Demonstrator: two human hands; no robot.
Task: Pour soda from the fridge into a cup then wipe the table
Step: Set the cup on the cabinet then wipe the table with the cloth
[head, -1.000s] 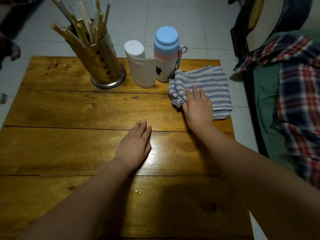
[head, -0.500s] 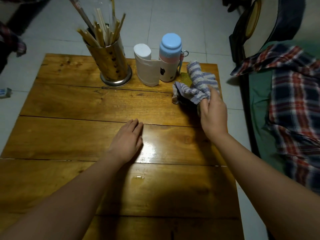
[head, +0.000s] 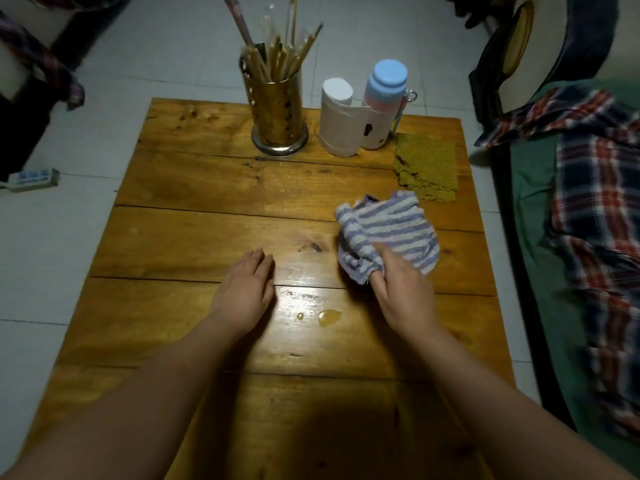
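A bunched blue-and-white striped cloth (head: 391,230) hangs just over the wooden table (head: 194,237), right of centre. My right hand (head: 403,289) grips its near edge, fingers curled round the fabric. Flat on the table's middle, palm down with straight fingers, lies my left hand (head: 247,289). Two small puddles of liquid (head: 329,317) shine on the wood between my wrists. No cup or soda is in view.
At the table's far edge stand a metal chopstick holder (head: 277,109), a white paper roll (head: 337,119) and a flask with a blue lid (head: 382,102). A yellow-green mat (head: 427,168) lies at the far right. A plaid cloth (head: 595,202) drapes furniture on the right.
My right hand has picked up the striped cloth from the far right and carried it toward the table's middle, uncovering the yellow-green mat. My left hand has stayed flat.
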